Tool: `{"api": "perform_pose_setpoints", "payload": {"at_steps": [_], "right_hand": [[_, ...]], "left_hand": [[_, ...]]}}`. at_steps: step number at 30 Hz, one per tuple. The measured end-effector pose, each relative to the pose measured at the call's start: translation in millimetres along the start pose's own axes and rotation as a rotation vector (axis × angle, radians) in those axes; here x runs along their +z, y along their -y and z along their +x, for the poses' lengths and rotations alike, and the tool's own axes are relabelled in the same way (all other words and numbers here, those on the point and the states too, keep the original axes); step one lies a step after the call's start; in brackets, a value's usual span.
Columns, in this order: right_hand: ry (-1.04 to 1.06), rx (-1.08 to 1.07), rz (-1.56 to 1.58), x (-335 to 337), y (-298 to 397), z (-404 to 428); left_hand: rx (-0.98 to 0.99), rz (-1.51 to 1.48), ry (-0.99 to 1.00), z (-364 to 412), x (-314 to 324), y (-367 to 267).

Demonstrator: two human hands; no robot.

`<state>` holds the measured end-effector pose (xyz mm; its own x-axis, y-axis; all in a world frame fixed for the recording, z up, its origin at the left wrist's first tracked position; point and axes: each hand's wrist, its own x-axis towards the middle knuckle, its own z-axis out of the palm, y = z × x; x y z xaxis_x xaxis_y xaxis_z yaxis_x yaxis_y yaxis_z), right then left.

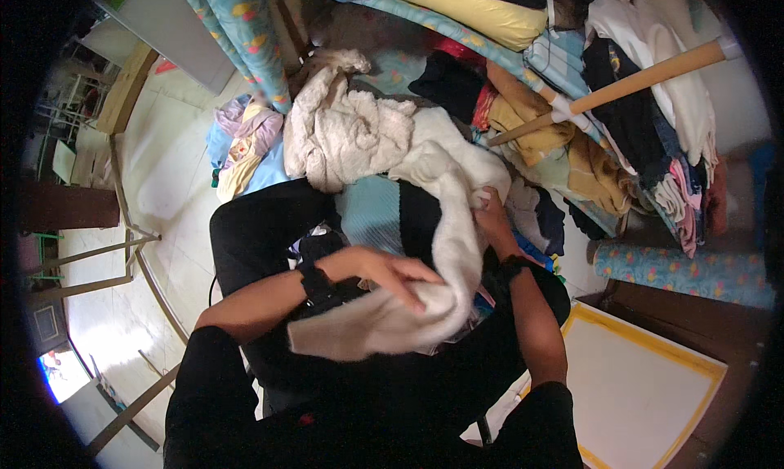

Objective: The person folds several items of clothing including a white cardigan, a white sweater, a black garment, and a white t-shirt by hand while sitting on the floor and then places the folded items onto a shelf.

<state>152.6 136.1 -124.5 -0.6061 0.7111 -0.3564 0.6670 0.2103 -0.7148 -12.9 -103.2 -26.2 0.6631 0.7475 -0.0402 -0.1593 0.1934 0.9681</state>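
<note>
A fuzzy white knit garment [456,224] stretches from the clothes pile down over my lap, one sleeve-like end curving to the left. My right hand [492,214] grips its edge on the right. With fingers spread, my left hand [392,273] rests on or just over the lower part; whether it touches is not clear. A cream fleecy garment [355,132] lies crumpled beyond my knees, against the white one. Between my legs is a light blue ribbed cloth [370,214] next to black fabric.
Lilac and yellow clothes [248,138] lie heaped at the left. Clothes hang over a rack with a brown pole [649,77] at the upper right, near a yellow cushion-like bundle [471,6]. A yellow-edged white board [643,389] is at the lower right, metal frame bars [131,408] at the lower left.
</note>
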Motion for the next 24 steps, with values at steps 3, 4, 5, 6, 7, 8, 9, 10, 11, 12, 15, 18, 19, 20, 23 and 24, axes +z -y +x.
{"api": "perform_pose_setpoints", "payload": {"at_steps": [3,4,5,6,7,8,9,10,11,12,15,18,19,20,23,24], "right_hand": [[0.004,0.084,0.391,4.3,32.8,6.7],[-0.029,0.010,0.619,6.3,48.7,5.7],[-0.029,0.005,0.617,8.1,78.1,-0.2],[0.105,-0.130,0.724,11.4,119.4,-10.6],[0.222,-0.262,0.828,11.3,149.1,-22.2],[0.354,-0.344,0.828,15.7,163.5,-30.7],[0.483,-0.433,0.824,17.5,178.7,-40.9],[0.602,-0.415,0.934,15.7,194.8,-55.3],[0.651,-0.488,0.914,16.7,200.4,-53.2],[0.701,-0.567,0.806,14.9,216.1,-54.1],[0.739,-0.680,0.762,22.6,221.0,-42.6],[0.687,-0.608,0.742,16.3,202.8,-42.1],[0.596,-0.712,0.591,10.1,193.2,-40.7],[0.505,-0.809,0.438,3.2,183.1,-39.4],[0.417,-0.698,0.445,-11.2,137.9,-31.5],[0.465,-0.397,0.663,-13.5,116.3,-27.3]], "left_hand": [[-0.128,-0.291,-0.400,-17.4,-33.5,1.4],[-0.281,-0.365,-0.712,-13.7,-37.8,-6.6],[-0.288,-0.519,-0.927,-13.0,-46.2,-9.7],[-0.107,-0.796,-0.889,-19.7,-54.7,-24.0],[0.076,-1.063,-0.817,-22.9,-59.2,-37.6],[0.067,-1.055,-0.822,-29.2,-59.4,-31.5],[0.084,-1.017,-0.851,-38.1,-60.5,-21.9],[0.088,-0.986,-0.872,-37.3,-55.3,-35.4],[0.121,-0.983,-0.968,-41.3,-42.8,-50.3],[0.205,-0.986,-1.029,-48.9,-40.1,-46.0],[0.329,-1.010,-1.049,-52.8,-51.8,-32.3],[0.224,-0.976,-1.111,-44.5,-63.4,-42.3],[0.221,-0.978,-1.109,-40.7,-64.0,-47.7],[0.163,-0.890,-1.194,-37.1,-63.6,-53.8],[0.154,-0.343,-1.414,-33.9,-68.1,-39.6],[0.137,-0.409,-1.452,-25.5,-64.3,-57.7]]}}
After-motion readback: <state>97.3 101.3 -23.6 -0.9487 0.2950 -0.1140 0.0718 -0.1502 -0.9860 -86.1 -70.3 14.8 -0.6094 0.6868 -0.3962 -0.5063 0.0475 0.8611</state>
